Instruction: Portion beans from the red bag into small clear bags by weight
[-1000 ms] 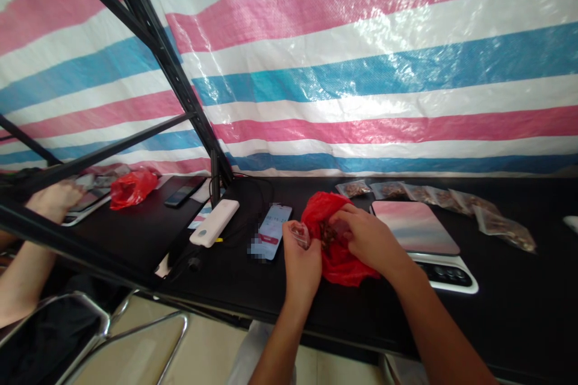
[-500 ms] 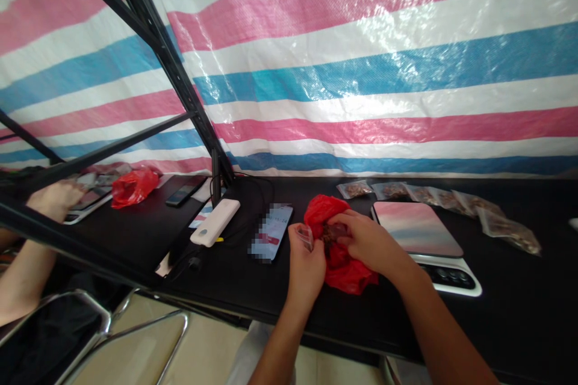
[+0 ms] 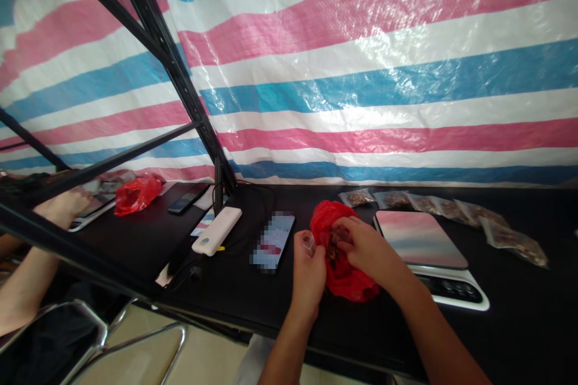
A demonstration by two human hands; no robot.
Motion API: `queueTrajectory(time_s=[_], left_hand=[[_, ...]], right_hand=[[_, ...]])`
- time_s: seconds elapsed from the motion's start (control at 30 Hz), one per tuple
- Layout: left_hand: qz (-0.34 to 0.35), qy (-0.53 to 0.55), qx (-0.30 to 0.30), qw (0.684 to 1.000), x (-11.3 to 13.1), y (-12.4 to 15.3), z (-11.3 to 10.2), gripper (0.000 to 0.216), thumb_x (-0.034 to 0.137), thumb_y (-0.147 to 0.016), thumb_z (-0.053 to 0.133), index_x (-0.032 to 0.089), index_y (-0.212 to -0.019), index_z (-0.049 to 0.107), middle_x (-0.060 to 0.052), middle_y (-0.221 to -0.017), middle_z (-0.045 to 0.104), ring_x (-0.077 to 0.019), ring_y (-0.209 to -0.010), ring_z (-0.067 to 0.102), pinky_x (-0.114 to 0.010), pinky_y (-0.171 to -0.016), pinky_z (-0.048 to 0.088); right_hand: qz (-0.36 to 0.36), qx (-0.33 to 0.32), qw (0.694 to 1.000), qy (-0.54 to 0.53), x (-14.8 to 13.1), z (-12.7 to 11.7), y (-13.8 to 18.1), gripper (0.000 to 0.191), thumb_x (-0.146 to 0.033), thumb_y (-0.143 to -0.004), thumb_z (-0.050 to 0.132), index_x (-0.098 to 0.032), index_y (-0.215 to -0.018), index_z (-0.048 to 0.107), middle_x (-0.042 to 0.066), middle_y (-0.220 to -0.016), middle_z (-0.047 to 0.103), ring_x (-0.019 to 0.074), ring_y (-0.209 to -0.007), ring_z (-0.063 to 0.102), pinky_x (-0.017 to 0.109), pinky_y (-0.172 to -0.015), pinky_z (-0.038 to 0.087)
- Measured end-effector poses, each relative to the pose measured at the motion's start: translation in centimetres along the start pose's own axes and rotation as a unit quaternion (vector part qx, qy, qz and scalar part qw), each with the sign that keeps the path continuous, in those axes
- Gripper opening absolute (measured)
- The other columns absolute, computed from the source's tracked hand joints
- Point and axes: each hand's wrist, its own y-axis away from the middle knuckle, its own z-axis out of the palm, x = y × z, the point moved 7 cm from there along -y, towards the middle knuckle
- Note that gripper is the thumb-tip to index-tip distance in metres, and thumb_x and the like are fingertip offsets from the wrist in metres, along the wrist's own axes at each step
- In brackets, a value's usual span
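Here's the left hand (image 3: 309, 272) gripping a small clear bag (image 3: 307, 243), while the right hand (image 3: 368, 246) curls its fingers into the red bag (image 3: 352, 286) between them, though I can't tell whether they're pinching any brown pieces (image 3: 334, 254). Small pinches and a clear bag held close and wide-mouthed should limit spills. Against a second ago, little changes: the right hand's still in there, everything sitting slightly lower in view.

I make out "24" ending the partly pixelated digits on the phone (image 3: 280, 239), about nine o'clock from my left hand (image 3: 309, 258).
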Motion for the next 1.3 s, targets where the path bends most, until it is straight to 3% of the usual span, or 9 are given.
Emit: queueTrajectory(time_s=[0.2, 0.33, 0.47, 0.57, 0.73, 0.83, 0.97, 1.13, 1.3], left_hand=[[0.002, 0.004, -0.019, 1.000, 0.0, 0.0, 0.6, 0.026, 0.009, -0.083, 0.053, 0.021, -0.106, 0.050, -0.002, -0.095, 0.065, -0.0154, -0.087, 0.067, -0.030, -0.085, 0.053], [0.068, -0.042, 0.000, 0.997, 0.8, -0.1, 0.2, 0.021, 0.022, -0.086, 0.063, 0.022, -0.103, 0.051, -0.001, -0.092, 0.062, -0.0154, -0.085, 0.064, -0.028, -0.082, 0.051], [0.124, -0.110, 0.036, 0.986, 1.8, 0.0, -0.6, 0.030, 0.033, -0.087, 0.071, 0.023, -0.109, 0.052, 0.000, -0.089, 0.059, -0.0157, -0.081, 0.060, -0.028, -0.079, 0.049], [0.142, -0.147, 0.045, 0.978, 2.2, 0.1, -1.1, 0.030, 0.034, -0.088, 0.071, 0.023, -0.109, 0.052, 0.001, -0.088, 0.057, -0.0154, -0.079, 0.057, -0.028, -0.077, 0.048], [0.177, -0.232, 0.029, 0.956, 2.8, 0.3, -1.3, 0.012, 0.027, -0.089, 0.068, 0.021, -0.091, 0.058, 0.001, -0.083, 0.055, -0.0148, -0.075, 0.054, -0.026, -0.073, 0.045], [0.175, -0.252, 0.002, 0.952, 2.7, 0.3, -1.2, 0.009, 0.026, -0.088, 0.068, 0.021, -0.088, 0.061, 0.000, -0.083, 0.057, -0.0154, -0.076, 0.055, -0.026, -0.072, 0.044], [0.185, -0.247, -0.015, 0.951, 2.6, 0.2, -1.2, 0.009, 0.022, -0.083, 0.071, 0.021, -0.088, 0.063, -0.001, -0.085, 0.063, -0.0170, -0.081, 0.059, -0.027, -0.075, 0.045], [0.178, -0.227, -0.007, 0.957, 2.5, 0.2, -1.3, 0.015, 0.020, -0.084, 0.069, 0.021, -0.099, 0.064, -0.003, -0.094, 0.069, -0.0184, -0.088, 0.063, -0.028, -0.080, 0.048], [0.182, -0.221, -0.015, 0.958, 2.6, 0.2, -0.9, 0.014, 0.020, -0.087, 0.065, 0.021, -0.100, 0.062, -0.003, -0.097, 0.069, -0.0177, -0.090, 0.064, -0.029, -0.084, 0.048]], right_hand=[[0.025, 0.018, 0.999, -0.022, 0.8, -0.1, -0.4, 0.036, -0.003, -0.078, 0.059, -0.020, -0.108, 0.068, 0.009, -0.109, 0.075, 0.0235, -0.101, 0.070, 0.034, -0.090, 0.050], [0.032, 0.029, 0.995, -0.088, 1.3, -0.5, -0.3, 0.036, -0.002, -0.078, 0.058, -0.021, -0.107, 0.067, 0.008, -0.106, 0.077, 0.0227, -0.100, 0.072, 0.035, -0.093, 0.052], [0.039, 0.025, 0.985, -0.164, 1.6, -1.3, -0.1, 0.033, -0.009, -0.079, 0.060, -0.022, -0.109, 0.068, 0.006, -0.103, 0.077, 0.0223, -0.094, 0.072, 0.037, -0.090, 0.054], [0.028, -0.004, 0.969, -0.246, 1.1, -2.2, 0.3, 0.030, -0.018, -0.080, 0.064, -0.022, -0.109, 0.068, 0.006, -0.106, 0.076, 0.0210, -0.091, 0.071, 0.037, -0.089, 0.056], [-0.006, -0.052, 0.942, -0.332, -1.5, -3.1, 1.2, 0.034, -0.028, -0.080, 0.068, -0.022, -0.114, 0.068, 0.005, -0.108, 0.075, 0.0203, -0.095, 0.070, 0.037, -0.091, 0.056], [-0.020, -0.063, 0.956, -0.285, -3.1, -2.3, 1.5, 0.035, -0.022, -0.083, 0.064, -0.022, -0.117, 0.068, 0.005, -0.102, 0.075, 0.0204, -0.089, 0.070, 0.036, -0.084, 0.056], [-0.096, 0.003, 0.984, -0.149, -5.3, -1.8, 1.5, 0.042, -0.005, -0.082, 0.056, -0.024, -0.116, 0.073, 0.006, -0.119, 0.070, 0.0220, -0.106, 0.065, 0.040, -0.099, 0.051], [-0.203, 0.042, 0.978, -0.018, -7.2, -1.3, 1.8, 0.053, 0.002, -0.084, 0.046, -0.026, -0.119, 0.075, 0.008, -0.125, 0.068, 0.0260, -0.113, 0.061, 0.046, -0.101, 0.050], [-0.230, 0.062, 0.971, -0.028, -7.2, -1.5, 1.9, 0.053, 0.001, -0.087, 0.046, -0.028, -0.120, 0.075, 0.007, -0.123, 0.067, 0.0235, -0.113, 0.061, 0.041, -0.100, 0.052]])
